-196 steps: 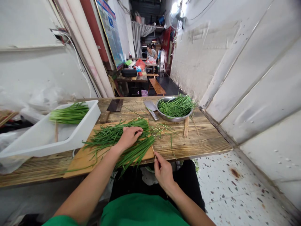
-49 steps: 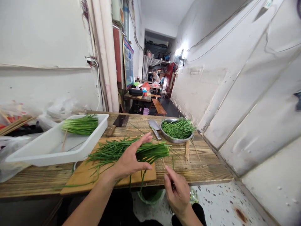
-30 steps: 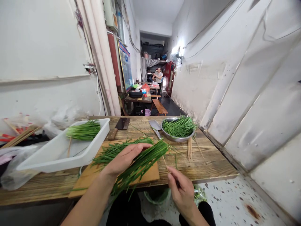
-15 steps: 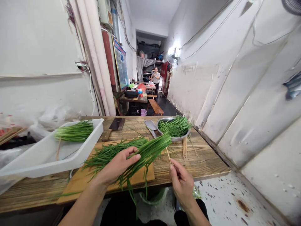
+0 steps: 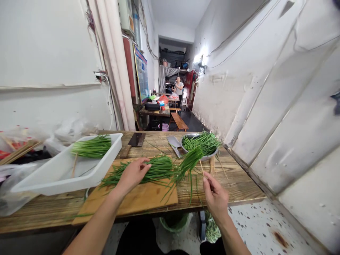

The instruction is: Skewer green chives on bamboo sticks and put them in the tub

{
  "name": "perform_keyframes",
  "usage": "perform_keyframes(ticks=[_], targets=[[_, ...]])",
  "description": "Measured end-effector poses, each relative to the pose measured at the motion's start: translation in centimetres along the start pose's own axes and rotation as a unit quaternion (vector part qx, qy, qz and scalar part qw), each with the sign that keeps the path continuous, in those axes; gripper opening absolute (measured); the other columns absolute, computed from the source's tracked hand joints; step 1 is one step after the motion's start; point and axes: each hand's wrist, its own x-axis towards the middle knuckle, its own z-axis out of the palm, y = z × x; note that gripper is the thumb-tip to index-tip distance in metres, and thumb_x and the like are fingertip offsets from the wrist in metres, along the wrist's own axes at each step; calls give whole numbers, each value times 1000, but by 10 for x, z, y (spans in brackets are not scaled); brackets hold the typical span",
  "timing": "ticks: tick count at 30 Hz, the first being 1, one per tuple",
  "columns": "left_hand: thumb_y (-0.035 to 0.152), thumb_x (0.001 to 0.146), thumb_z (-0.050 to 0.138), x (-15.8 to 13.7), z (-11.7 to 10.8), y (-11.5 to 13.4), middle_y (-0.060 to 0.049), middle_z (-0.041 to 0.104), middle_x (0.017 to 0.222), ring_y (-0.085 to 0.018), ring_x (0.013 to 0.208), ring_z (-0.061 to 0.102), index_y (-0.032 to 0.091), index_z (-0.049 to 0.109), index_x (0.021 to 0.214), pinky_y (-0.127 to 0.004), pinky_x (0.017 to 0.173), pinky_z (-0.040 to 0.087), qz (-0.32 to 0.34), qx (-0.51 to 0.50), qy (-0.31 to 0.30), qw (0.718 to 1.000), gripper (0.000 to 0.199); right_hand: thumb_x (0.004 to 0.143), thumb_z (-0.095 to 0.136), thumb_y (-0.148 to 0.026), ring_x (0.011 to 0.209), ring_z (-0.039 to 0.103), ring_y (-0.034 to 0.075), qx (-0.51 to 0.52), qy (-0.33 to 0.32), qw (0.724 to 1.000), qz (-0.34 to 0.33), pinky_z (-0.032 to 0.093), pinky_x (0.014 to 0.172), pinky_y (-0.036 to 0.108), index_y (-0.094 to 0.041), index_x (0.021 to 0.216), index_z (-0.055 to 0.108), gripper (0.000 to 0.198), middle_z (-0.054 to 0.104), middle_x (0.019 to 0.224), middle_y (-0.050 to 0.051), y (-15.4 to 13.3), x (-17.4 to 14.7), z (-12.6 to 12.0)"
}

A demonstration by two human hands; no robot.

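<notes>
Between the thumb and fingers of my right hand (image 5: 215,193) is the lower end of a thin wooden skewer (image 5: 202,167). A bunch of garlic chives (image 5: 190,161) hangs on the skewer's upper part, its loose ends drooping over the table. My left hand (image 5: 135,172) is at the near side of a pile of garlic chives (image 5: 160,167), thumb and fingers apart and loosely bent. Whether its fingertips press on the pile cannot be made out. The pile lies across a wooden cutting board (image 5: 148,196).
A white tray (image 5: 53,186) holding skewered chives stands at left. Behind the board lie a cleaver (image 5: 137,139) and another metal blade (image 5: 174,142). A metal bowl of chives (image 5: 202,143) stands at right, near bare skewers (image 5: 212,165). A lined bin (image 5: 175,223) is below; a person (image 5: 179,88) stands far back.
The skewered bunch has moved right and away from my left hand, carried by my right hand. My left hand has let go of it and is at the pile. The view has shifted slightly.
</notes>
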Motion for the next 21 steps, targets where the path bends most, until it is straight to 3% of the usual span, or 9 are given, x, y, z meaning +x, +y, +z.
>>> perform_keyframes(ticks=[3, 6, 8, 11, 13, 16, 18, 21], targets=[[52, 73, 51, 1, -3, 8, -9, 64, 103, -25, 96, 59, 18, 51, 118, -36, 84, 43, 20, 13, 21, 1000, 57, 85, 50, -21, 79, 67, 17, -2, -20, 999, -45, 55, 72, 27, -15, 101, 64, 22, 69, 92, 8, -11, 10, -4], [50, 67, 61, 1, 0, 23, -12, 46, 130, -27, 119, 43, 21, 28, 136, -41, 99, 32, 87, -57, 2, 995, 83, 84, 50, -19, 79, 67, 17, 4, -42, 995, -89, 55, 71, 25, -17, 103, 63, 23, 69, 93, 7, -27, 19, -9], [46, 62, 68, 1, 6, 35, -14, 39, 136, -28, 124, 36, 21, 18, 139, -45, 103, 26, 126, -117, -20, 985, 96, 84, 50, -17, 81, 67, 16, 16, -49, 993, -103, 55, 71, 24, -17, 105, 63, 24, 69, 94, 7, -39, 22, -12], [41, 58, 74, -2, 14, 49, -15, 42, 133, -28, 124, 37, 20, 19, 139, -43, 102, 28, 141, -234, -82, 959, 100, 84, 50, -16, 75, 67, 15, 47, -48, 993, -97, 54, 67, 22, -17, 105, 62, 24, 70, 91, 7, -56, 22, -16], [40, 62, 71, -8, 17, 55, -13, 49, 127, -25, 116, 46, 19, 27, 137, -38, 97, 37, 131, -308, -138, 932, 89, 84, 50, -17, 70, 66, 14, 63, -39, 994, -79, 54, 63, 20, -16, 104, 62, 23, 70, 88, 6, -62, 18, -16], [39, 72, 63, -18, 15, 56, -8, 63, 98, -17, 81, 59, 18, 43, 127, -28, 72, 48, 83, -345, -223, 908, 62, 85, 49, -20, 66, 65, 14, 86, -3, 996, -25, 52, 57, 20, -16, 103, 62, 22, 69, 84, 7, -62, 9, -5], [39, 75, 59, -24, 7, 49, -2, 62, 75, -12, 60, 54, 17, 49, 121, -22, 55, 44, 37, -323, -254, 911, 52, 87, 46, -25, 57, 62, 12, 113, 22, 992, 40, 49, 49, 19, -15, 103, 60, 24, 67, 74, 5, -58, -1, 11], [43, 73, 60, -32, -11, 26, 2, 56, 61, -10, 50, 47, 16, 50, 120, -20, 46, 36, -27, -242, -233, 941, 55, 91, 39, -31, 43, 51, 9, 169, 18, 977, 129, 40, 39, 17, -15, 101, 55, 25, 55, 55, -2, -53, -24, 41]])
